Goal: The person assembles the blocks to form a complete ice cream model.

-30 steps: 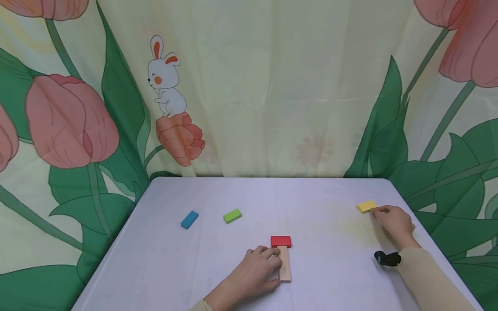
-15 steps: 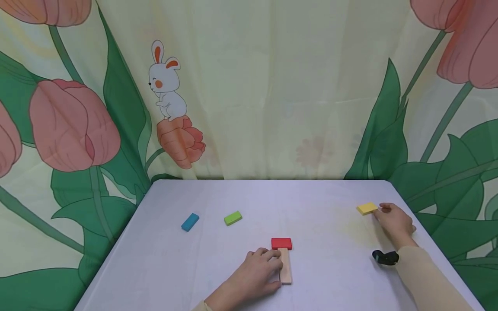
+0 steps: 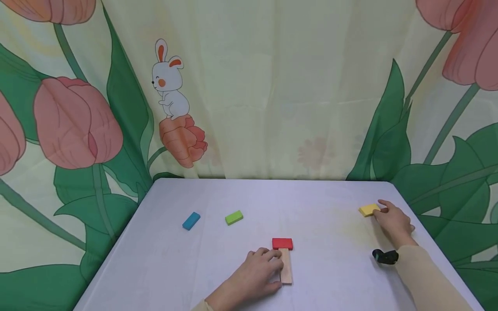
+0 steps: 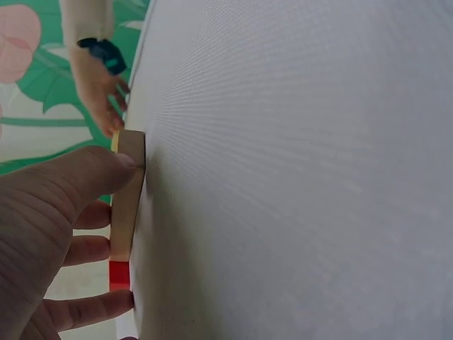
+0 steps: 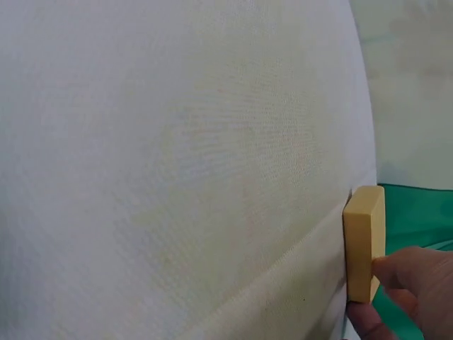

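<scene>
My left hand (image 3: pixel 254 270) holds a plain wooden block (image 3: pixel 286 270), its thumb at the near end and its fingers along the left side. At that block's far end lies a red block (image 3: pixel 282 243), crosswise like the top of a T. In the left wrist view the thumb presses the end of the wooden block (image 4: pixel 129 195), and a fingertip reaches beside the red block (image 4: pixel 119 275). Far to the right, my right hand (image 3: pixel 394 220) has thumb and fingers around the right end of a yellow block (image 3: pixel 368 210). The right wrist view shows this yellow block (image 5: pixel 362 244) resting on the cloth.
A blue block (image 3: pixel 191 220) and a green block (image 3: pixel 234 217) lie on the left of the white table (image 3: pixel 319 233). Behind the table hangs a curtain (image 3: pixel 249 95) printed with tulips and a rabbit. A black wrist device (image 3: pixel 385 257) is on the right sleeve.
My right forefinger has risen off the yellow block's corner and spread toward its far side, while the thumb stays at its edge. The left hand and the other blocks keep their places.
</scene>
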`<state>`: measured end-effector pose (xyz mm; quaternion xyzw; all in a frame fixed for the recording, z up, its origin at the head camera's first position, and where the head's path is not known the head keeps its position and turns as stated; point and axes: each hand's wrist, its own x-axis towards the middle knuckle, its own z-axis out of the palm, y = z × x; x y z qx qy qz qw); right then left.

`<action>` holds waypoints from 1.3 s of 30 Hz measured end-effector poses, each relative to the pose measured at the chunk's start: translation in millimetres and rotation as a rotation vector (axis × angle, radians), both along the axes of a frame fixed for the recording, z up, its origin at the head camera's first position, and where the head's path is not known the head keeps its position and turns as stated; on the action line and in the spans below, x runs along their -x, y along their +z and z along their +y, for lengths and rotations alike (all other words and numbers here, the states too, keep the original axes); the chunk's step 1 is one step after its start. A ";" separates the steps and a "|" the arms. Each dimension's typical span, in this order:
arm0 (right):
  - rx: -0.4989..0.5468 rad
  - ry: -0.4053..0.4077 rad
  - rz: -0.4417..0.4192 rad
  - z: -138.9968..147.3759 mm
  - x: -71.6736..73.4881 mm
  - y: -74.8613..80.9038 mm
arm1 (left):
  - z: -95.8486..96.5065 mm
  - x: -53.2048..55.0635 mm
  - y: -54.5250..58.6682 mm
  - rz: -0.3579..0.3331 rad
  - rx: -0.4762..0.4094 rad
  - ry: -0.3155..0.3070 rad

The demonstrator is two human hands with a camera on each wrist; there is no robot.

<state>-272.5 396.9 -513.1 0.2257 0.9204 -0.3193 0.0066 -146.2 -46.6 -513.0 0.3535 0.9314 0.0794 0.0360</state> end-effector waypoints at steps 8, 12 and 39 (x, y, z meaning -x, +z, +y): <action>-0.012 0.021 -0.024 -3.8 -3.4 3.3 | -0.3 -0.7 3.0 -0.016 -0.001 0.002; 0.017 0.002 -0.034 -3.9 -4.1 3.4 | -0.8 -1.1 2.0 -0.002 -0.007 0.001; 0.009 0.090 0.028 -24.6 -14.4 3.2 | 0.0 -0.1 -2.3 -0.002 -0.037 0.006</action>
